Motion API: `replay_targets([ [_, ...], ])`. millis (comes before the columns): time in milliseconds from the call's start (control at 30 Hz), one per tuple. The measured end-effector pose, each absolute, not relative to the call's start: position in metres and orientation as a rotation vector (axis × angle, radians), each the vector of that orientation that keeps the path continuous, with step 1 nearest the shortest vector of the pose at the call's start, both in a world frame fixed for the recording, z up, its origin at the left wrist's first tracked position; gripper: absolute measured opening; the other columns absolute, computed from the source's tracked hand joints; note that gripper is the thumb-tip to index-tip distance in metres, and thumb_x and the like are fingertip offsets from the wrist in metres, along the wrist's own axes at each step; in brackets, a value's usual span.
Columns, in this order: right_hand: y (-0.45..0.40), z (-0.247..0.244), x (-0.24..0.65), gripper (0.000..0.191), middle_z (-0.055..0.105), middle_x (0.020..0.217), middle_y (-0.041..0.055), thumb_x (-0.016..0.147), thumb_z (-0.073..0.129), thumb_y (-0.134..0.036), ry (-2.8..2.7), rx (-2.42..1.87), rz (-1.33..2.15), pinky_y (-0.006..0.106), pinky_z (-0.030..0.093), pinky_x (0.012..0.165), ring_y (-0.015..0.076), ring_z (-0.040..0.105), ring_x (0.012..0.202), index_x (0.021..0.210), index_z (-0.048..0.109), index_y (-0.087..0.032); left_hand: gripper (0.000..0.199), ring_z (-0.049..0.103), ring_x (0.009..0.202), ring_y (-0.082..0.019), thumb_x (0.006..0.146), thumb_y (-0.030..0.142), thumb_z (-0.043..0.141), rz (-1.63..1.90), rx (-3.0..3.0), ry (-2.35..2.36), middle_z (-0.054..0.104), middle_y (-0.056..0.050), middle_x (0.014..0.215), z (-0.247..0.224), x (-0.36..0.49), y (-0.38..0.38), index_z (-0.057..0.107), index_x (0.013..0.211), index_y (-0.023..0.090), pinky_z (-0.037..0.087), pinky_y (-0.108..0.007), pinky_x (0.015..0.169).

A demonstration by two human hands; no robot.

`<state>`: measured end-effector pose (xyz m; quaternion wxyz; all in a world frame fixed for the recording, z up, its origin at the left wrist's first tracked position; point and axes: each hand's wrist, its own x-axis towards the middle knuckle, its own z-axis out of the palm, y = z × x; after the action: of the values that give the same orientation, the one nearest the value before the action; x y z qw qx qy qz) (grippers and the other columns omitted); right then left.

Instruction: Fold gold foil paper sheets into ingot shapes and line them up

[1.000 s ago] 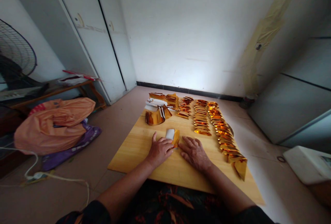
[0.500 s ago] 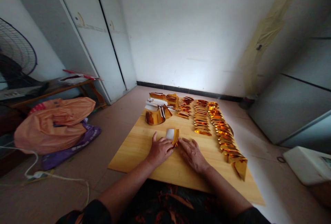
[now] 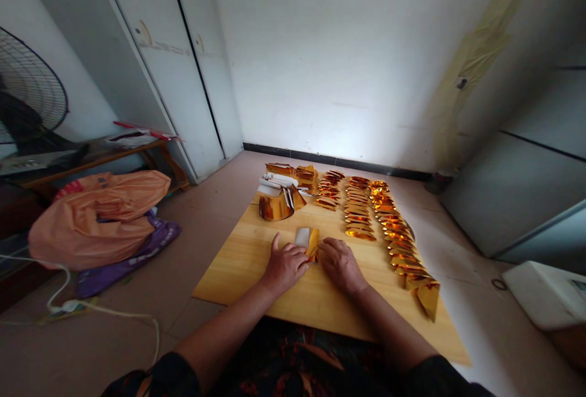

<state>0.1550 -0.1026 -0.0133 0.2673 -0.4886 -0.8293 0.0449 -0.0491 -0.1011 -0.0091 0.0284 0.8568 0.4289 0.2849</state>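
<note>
A sheet of gold foil paper (image 3: 314, 242), partly folded with its pale side showing, lies on the wooden board (image 3: 238, 269). My left hand (image 3: 286, 265) rests over its lower left part, fingertips pressing down and thumb stretched out to the side. At the sheet's right edge is my right hand (image 3: 342, 264), palm down with fingers slightly bent. Whether its fingertips touch the sheet I cannot tell. Folded gold foil pieces (image 3: 361, 207) overlap in several rows to the right. A curved stack of foil sheets (image 3: 277, 206) stands beyond my left hand.
White rolled paper (image 3: 274, 181) and more foil sheets (image 3: 306, 177) lie at the board's far left. Left on the floor are an orange bag (image 3: 91, 232), a purple bag (image 3: 128, 262) and a white cable (image 3: 128, 316). A white box (image 3: 540, 293) is at the right.
My right hand has shifted slightly up and away from the foil paper's lower edge. My left hand stays on the sheet. The view has shifted a little.
</note>
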Motion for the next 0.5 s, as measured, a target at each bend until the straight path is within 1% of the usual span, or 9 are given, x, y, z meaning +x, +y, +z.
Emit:
replay_targets([
  [100, -0.11, -0.005, 0.156, 0.033, 0.053, 0.131, 0.0104, 0.089, 0.05, -0.027, -2.391, -1.187, 0.109, 0.043, 0.043, 0.092, 0.0264, 0.048, 0.116, 0.121, 0.059, -0.026, 0.01, 0.061, 0.091, -0.017, 0.085, 0.027, 0.056, 0.879, 2.666, 1.308, 0.07, 0.003, 0.101, -0.009, -0.049, -0.102, 0.067, 0.084, 0.029, -0.001, -0.058, 0.111],
  [167, -0.115, -0.003, 0.157, 0.031, 0.055, 0.131, 0.0077, 0.091, 0.048, -0.031, -2.49, -1.121, 0.111, 0.044, 0.039, 0.095, 0.0258, 0.046, 0.12, 0.121, 0.059, -0.028, 0.012, 0.06, 0.092, -0.017, 0.086, 0.026, 0.055, 0.871, 2.688, 1.303, 0.07, 0.004, 0.103, -0.01, -0.05, -0.101, 0.066, 0.083, 0.029, -0.002, -0.058, 0.111],
  [233, -0.118, -0.004, 0.16, 0.031, 0.058, 0.127, 0.0059, 0.093, 0.045, -0.032, -2.547, -1.11, 0.121, 0.044, 0.036, 0.098, 0.0238, 0.047, 0.12, 0.121, 0.059, -0.029, 0.012, 0.06, 0.093, -0.016, 0.087, 0.025, 0.054, 0.848, 2.71, 1.294, 0.069, 0.005, 0.104, -0.009, -0.05, -0.101, 0.065, 0.083, 0.029, -0.002, -0.057, 0.112],
  [367, -0.121, -0.007, 0.167, 0.037, 0.056, 0.131, 0.0062, 0.093, 0.044, -0.034, -2.585, -1.136, 0.105, 0.044, 0.031, 0.101, 0.0236, 0.046, 0.122, 0.129, 0.053, -0.028, 0.011, 0.061, 0.092, -0.016, 0.086, 0.024, 0.054, 0.806, 2.724, 1.298, 0.069, 0.005, 0.103, -0.008, -0.049, -0.101, 0.064, 0.083, 0.028, -0.001, -0.057, 0.113],
  [500, -0.121, -0.007, 0.166, 0.035, 0.057, 0.13, 0.0062, 0.093, 0.045, -0.033, -2.575, -1.147, 0.084, 0.044, 0.031, 0.1, 0.0239, 0.047, 0.12, 0.127, 0.055, -0.028, 0.009, 0.06, 0.096, -0.017, 0.085, 0.023, 0.055, 0.8, 2.718, 1.306, 0.068, 0.003, 0.104, -0.006, -0.048, -0.103, 0.063, 0.088, 0.026, -0.002, -0.058, 0.111],
])
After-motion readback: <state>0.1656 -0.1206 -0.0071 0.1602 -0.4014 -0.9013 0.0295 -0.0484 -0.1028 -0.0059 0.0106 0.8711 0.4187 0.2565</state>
